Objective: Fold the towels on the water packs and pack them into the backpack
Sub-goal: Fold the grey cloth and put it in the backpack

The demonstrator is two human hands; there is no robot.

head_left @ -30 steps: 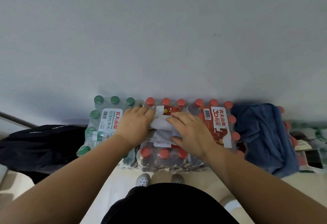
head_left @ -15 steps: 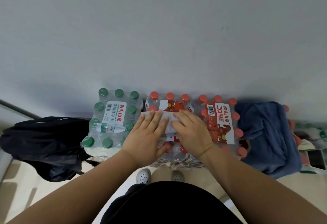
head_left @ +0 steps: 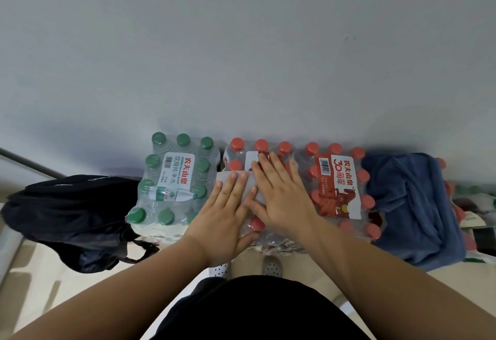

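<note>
Evidently smoothing the fold: left hand [head_left: 225, 221] and right hand [head_left: 281, 197], grips apart, press the white towel [head_left: 223, 176] flat on the red-capped water pack [head_left: 268, 235]; next, likely lift it toward the backpack [head_left: 69, 213].

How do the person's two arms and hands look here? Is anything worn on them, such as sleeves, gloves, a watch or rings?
The left hand and the right hand are bare, without gloves. No sleeve shows anywhere up to the frame edge. I see no watch, bracelet or ring.
</note>
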